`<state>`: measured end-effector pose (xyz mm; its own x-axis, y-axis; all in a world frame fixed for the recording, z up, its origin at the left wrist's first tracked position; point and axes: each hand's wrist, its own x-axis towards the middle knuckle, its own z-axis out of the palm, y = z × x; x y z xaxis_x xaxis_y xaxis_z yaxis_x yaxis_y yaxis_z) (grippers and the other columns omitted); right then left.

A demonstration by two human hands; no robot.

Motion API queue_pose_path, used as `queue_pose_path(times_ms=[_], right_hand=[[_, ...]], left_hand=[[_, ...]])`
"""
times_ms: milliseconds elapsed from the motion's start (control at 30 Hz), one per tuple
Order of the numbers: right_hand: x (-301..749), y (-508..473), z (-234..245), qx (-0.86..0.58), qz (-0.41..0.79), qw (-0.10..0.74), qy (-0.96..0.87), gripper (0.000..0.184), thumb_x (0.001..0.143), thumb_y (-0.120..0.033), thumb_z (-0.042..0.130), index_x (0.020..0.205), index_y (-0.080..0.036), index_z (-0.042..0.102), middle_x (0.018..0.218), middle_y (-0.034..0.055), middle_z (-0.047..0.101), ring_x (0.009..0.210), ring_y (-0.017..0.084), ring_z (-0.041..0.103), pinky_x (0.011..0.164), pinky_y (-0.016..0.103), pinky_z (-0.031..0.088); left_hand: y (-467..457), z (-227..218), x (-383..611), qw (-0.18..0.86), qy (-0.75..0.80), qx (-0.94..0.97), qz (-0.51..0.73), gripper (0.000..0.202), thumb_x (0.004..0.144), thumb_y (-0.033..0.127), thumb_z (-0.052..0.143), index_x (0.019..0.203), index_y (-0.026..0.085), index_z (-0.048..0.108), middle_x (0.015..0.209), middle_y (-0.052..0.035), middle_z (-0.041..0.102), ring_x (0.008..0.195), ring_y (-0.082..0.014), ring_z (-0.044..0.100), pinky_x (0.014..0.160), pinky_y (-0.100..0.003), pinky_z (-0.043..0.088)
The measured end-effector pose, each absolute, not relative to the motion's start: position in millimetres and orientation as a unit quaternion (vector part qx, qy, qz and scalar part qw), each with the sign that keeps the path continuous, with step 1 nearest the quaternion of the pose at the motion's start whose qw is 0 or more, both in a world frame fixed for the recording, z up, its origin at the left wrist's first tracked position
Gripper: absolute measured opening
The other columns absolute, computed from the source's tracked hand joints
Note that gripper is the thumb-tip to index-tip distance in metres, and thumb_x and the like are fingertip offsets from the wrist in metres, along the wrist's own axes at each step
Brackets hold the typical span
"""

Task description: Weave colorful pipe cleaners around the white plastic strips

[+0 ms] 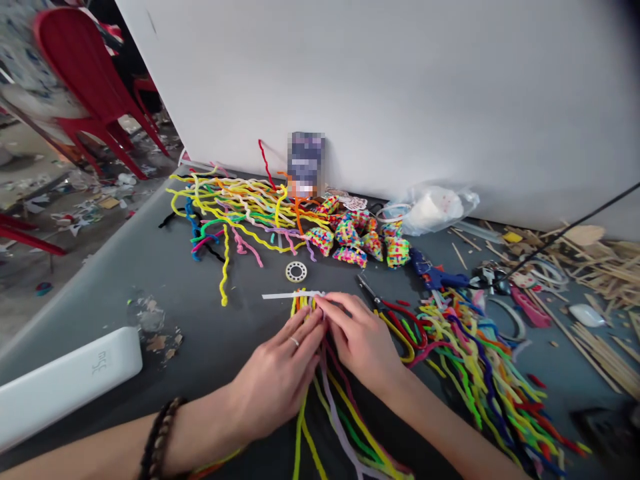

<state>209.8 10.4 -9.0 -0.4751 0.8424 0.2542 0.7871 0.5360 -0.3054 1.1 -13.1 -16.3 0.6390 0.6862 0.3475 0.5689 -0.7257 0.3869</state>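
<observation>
Pipe cleaners (345, 420) lie pinched between left hand (277, 377) and right hand (363, 340).

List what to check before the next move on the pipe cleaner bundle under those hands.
1. Left hand and right hand are both on the bundle of coloured fuzzy pipe cleaners, fingertips meeting near its far end: ok.
2. Thin white strip lies across that end, flat on the dark grey table: ok.
3. Strands kept together: they fan apart towards the person: not ok.
4. Grip on the strands, and whether the strip sticks to them: fingers hide it: cannot tell.
5. Blue plastic glue gun lies apart from the hands, to the right: ok.
</observation>
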Motion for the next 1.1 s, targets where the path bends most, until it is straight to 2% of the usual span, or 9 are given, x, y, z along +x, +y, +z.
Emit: queue_pose_path(times_ms=[67,167,300,433,567,667,800,967,1100], right_hand=[[218,-10,-3,-0.486,0.111,0.227,-0.837,0.046,0.103,-0.009,0.048,0.145,-0.024,0.059,0.125,0.0068,0.069,0.111,0.02,0.064,0.097,0.035,0.055],[221,-43,10,-0.473,0.148,0.216,-0.841,0.042,0.104,-0.022,0.054,0.145,-0.024,0.058,0.125,0.0079,0.07,0.108,0.021,0.065,0.093,0.036,0.057],[210,-59,21,-0.447,0.152,0.21,-0.856,0.031,0.102,-0.021,0.056,0.132,-0.025,0.067,0.12,0.0059,0.072,0.104,0.021,0.066,0.09,0.035,0.057],[196,-33,19,-0.429,0.119,0.222,-0.868,0.028,0.104,-0.018,0.054,0.126,-0.021,0.069,0.111,0.0059,0.073,0.099,0.02,0.066,0.089,0.034,0.055],[185,-3,9,-0.418,0.072,0.207,-0.882,0.017,0.102,-0.022,0.06,0.112,-0.021,0.074,0.099,0.004,0.074,0.094,0.02,0.066,0.086,0.034,0.053],[179,4,2,-0.399,0.039,0.197,-0.895,0.013,0.101,-0.028,0.065,0.105,-0.021,0.076,0.095,0.0032,0.074,0.092,0.019,0.066,0.082,0.034,0.051],[177,4,-4,-0.392,0.05,0.212,-0.894,0.024,0.101,-0.035,0.065,0.084,-0.022,0.076,0.09,0.0017,0.074,0.088,0.018,0.066,0.08,0.034,0.049],[183,5,-9,-0.392,0.078,0.205,-0.894,0.013,0.1,-0.028,0.067,0.093,-0.023,0.077,0.092,0.0001,0.077,0.09,0.018,0.067,0.08,0.034,0.048],[186,5,-13,-0.41,0.107,0.211,-0.881,0.01,0.099,-0.026,0.068,0.095,-0.024,0.077,0.095,0.0006,0.077,0.096,0.018,0.067,0.087,0.033,0.049]], left_hand=[[-2,-6,-14,0.181,0.379,0.86,0.29,0.047,0.105,0.011,0.039,0.151,0.016,0.048,0.151,-0.0106,0.06,0.142,-0.0198,0.056,0.115,-0.034,0.052],[17,-1,-33,0.178,0.448,0.82,0.307,0.041,0.104,0.01,0.045,0.137,0.027,0.061,0.121,-0.0016,0.076,0.107,-0.0152,0.074,0.093,-0.027,0.062],[33,-10,-38,0.089,0.43,0.866,0.24,0.042,0.1,0.01,0.053,0.138,0.025,0.06,0.115,-0.0055,0.073,0.107,-0.0223,0.07,0.086,-0.033,0.063],[33,-18,-31,0.059,0.409,0.886,0.21,0.025,0.098,0.008,0.054,0.114,0.021,0.069,0.102,-0.0059,0.072,0.096,-0.0219,0.068,0.082,-0.033,0.062],[30,-21,-32,0.033,0.371,0.907,0.198,0.035,0.095,0.0,0.049,0.12,0.017,0.066,0.108,-0.0084,0.071,0.099,-0.0223,0.068,0.084,-0.034,0.063],[31,-22,-35,-0.007,0.328,0.925,0.192,0.033,0.1,0.007,0.049,0.129,0.015,0.062,0.113,-0.0109,0.072,0.102,-0.024,0.068,0.085,-0.037,0.063],[36,-24,-34,-0.077,0.269,0.94,0.194,0.03,0.103,0.01,0.046,0.13,0.01,0.061,0.113,-0.0145,0.073,0.109,-0.0264,0.069,0.089,-0.039,0.062],[42,-24,-37,-0.159,0.225,0.941,0.197,0.028,0.1,0.004,0.049,0.124,0.008,0.064,0.109,-0.0151,0.075,0.105,-0.025,0.072,0.086,-0.036,0.064],[49,-21,-43,-0.127,0.142,0.958,0.216,0.025,0.1,0.007,0.054,0.12,0.012,0.068,0.114,-0.0148,0.075,0.106,-0.0227,0.072,0.091,-0.036,0.064]])
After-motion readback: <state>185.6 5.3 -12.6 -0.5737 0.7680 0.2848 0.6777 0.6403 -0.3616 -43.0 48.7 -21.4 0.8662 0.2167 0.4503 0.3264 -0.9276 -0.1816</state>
